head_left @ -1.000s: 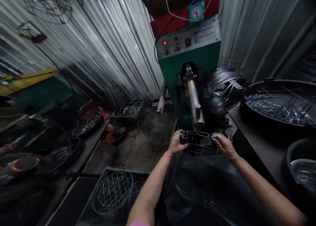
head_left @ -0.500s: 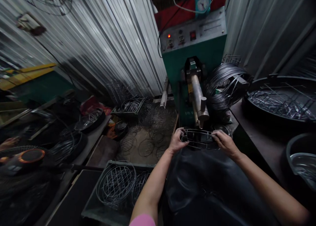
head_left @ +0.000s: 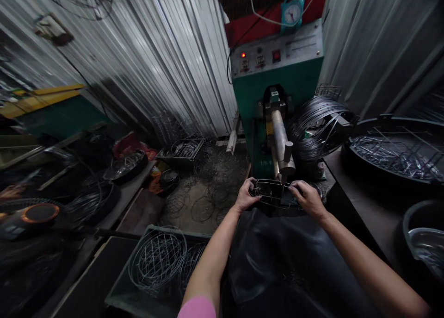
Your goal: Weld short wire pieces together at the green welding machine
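Between my two hands a round wire frame (head_left: pixel 272 203) is held up, made of thin metal rings with short cross wires. My left hand (head_left: pixel 247 195) is closed around its left side. The fingers of my right hand (head_left: pixel 305 195) pinch at its right side, close to the tip of the welding machine's electrode (head_left: pixel 283 178). The frame's upper wire lies at or just under that tip; whether they touch I cannot tell. Above it, the machine's thick metal arm (head_left: pixel 280 133) juts out from the green spot welder (head_left: pixel 277 70), whose red lamp glows.
A coil of wire (head_left: pixel 321 119) hangs right of the machine. Black basins of short wires (head_left: pixel 395 158) stand on the right bench. Lower left, a green crate (head_left: pixel 121 285) holds round wire grids (head_left: pixel 157 262). At the far left edge another person's hand (head_left: pixel 12 193) shows.
The wire frame has come up toward the electrode tip, and its near side has tilted. My right hand has shifted left and slightly up along it. The camera view has turned slightly.
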Motion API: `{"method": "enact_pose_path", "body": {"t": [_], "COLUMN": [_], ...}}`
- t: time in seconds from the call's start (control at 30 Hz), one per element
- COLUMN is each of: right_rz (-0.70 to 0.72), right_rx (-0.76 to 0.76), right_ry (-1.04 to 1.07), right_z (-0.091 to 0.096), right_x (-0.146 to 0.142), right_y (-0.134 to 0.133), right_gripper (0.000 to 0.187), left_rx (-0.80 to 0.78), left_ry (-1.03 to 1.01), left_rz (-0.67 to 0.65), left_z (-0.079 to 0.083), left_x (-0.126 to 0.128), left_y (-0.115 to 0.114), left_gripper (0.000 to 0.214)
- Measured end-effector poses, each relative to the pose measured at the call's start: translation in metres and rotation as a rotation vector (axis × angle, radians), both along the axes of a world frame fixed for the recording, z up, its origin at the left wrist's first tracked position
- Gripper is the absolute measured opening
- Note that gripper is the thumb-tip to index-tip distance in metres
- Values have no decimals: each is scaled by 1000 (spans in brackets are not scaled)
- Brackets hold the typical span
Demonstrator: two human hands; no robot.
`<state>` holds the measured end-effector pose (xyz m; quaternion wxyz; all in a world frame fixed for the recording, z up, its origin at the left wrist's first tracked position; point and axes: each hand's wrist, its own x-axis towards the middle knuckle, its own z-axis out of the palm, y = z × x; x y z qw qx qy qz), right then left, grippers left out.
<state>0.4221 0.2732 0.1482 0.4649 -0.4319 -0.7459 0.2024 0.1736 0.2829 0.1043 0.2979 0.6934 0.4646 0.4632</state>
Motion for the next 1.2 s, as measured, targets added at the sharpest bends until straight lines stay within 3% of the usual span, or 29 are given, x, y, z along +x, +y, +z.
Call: {"method": "enact_pose_path", "body": {"t": [0.37,0.47,0.53,0.6,0.7,0.8,0.9,0.97,1.07,1.2], "right_rz": [-14,5,-12,-63,-107,-72,-51,-37,-8,-20], "right_rx": [5,-10,-27,-87,-257,-386,-416,-408,-366,-211], "right_ry": [-37,21,70,115,144,164,225,259,266,162], "right_z": [5,1,-6,-17,-35,-47,-52,-53,-55,-54], "right_x": [-3,4,16,33,56,68,71,71,70,65], "right_y": [7,2,-4,-13,-25,-28,-26,-26,-33,-48], "right_gripper": [39,36,33,34,40,46,50,51,49,38], "left_rx": [-67,-76,-30,55,103,-63,-108,-116,-124,-82], "left_ry": [-38,-42,-23,14,9,-53,-126,-162,-187,-259], "left_rz": [-7,-22,28,169,356,303,351,430,498,409], "left_z": [-11,-7,-1,4,4,-7,-20,-24,-27,-32], "left_x": [4,2,0,4,30,81,135,158,170,157], "left_y": [7,6,-3,-22,-61,-91,-91,-80,-66,-67], "left_gripper": [62,59,55,53,39,37,64,66,51,44]}}
